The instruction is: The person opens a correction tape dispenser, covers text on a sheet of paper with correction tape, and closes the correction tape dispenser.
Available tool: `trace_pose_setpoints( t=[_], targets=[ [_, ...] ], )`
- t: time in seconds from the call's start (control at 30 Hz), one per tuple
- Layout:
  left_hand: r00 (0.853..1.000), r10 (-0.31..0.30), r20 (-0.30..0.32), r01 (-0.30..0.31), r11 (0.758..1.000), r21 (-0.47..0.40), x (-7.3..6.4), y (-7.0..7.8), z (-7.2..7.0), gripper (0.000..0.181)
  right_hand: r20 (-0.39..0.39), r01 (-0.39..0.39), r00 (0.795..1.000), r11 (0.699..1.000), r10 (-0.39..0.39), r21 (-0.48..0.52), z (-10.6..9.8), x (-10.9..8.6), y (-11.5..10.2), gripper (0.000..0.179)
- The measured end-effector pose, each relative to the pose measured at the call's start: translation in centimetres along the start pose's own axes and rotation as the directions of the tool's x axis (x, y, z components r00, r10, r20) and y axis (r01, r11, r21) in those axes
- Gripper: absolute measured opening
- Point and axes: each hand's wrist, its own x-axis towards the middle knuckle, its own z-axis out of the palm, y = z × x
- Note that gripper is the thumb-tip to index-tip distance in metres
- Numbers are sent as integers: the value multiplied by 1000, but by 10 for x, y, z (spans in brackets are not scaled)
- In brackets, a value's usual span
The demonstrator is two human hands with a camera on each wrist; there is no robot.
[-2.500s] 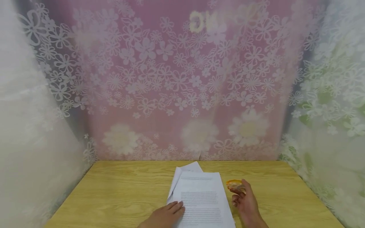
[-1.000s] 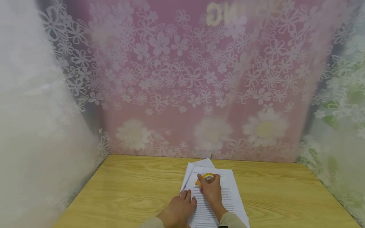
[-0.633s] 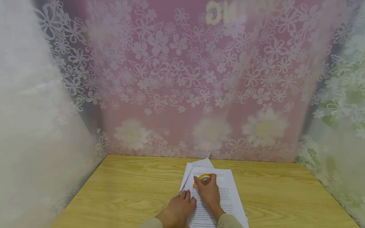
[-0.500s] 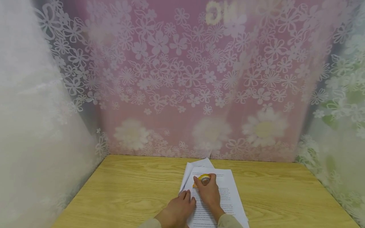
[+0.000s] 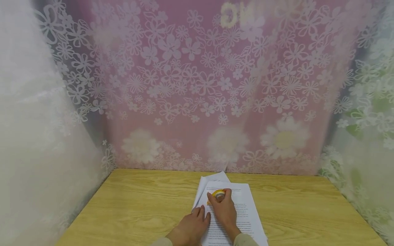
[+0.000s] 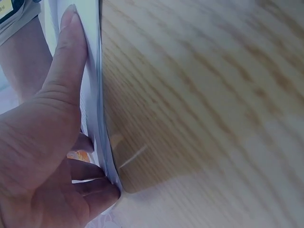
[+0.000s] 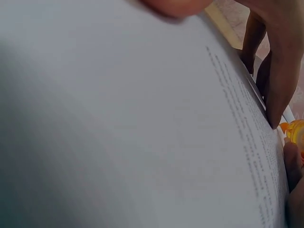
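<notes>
A right hand (image 5: 226, 212) pinches a yellow tape dispenser (image 5: 217, 192), a grey roll (image 5: 220, 196) inside, above a printed sheet (image 5: 247, 218) on the tabletop (image 5: 138, 201), blocking some text, while the left hand (image 5: 191, 227) rests outstretched along the sheet's left side; skewed paper (image 5: 212, 177) pokes out beneath

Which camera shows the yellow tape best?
The head view: the tape's round shape shows in the right hand, only partly hidden. The right wrist view has just a piece, cut off at its right edge. The left wrist view has an orange bit, perhaps the tape.
</notes>
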Motion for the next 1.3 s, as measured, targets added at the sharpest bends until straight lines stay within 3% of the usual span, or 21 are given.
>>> trace_pose_setpoints(
  t=[0.53, 1.17, 1.3],
  targets=[
    [999, -22, 39, 18, 995, 95, 4, 3, -5, 97, -9, 27, 1000, 1000, -27, -12, 0, -1, -3, 69],
    [998, -22, 53, 17, 996, 93, 6, 3, -10, 99, -28, 8, 1000, 1000, -9, -17, 2, -1, -4, 71],
    [999, -8, 31, 5, 995, 98, 5, 4, -10, 92, -15, 6, 1000, 1000, -6, -23, 2, -3, -2, 71]
  ],
)
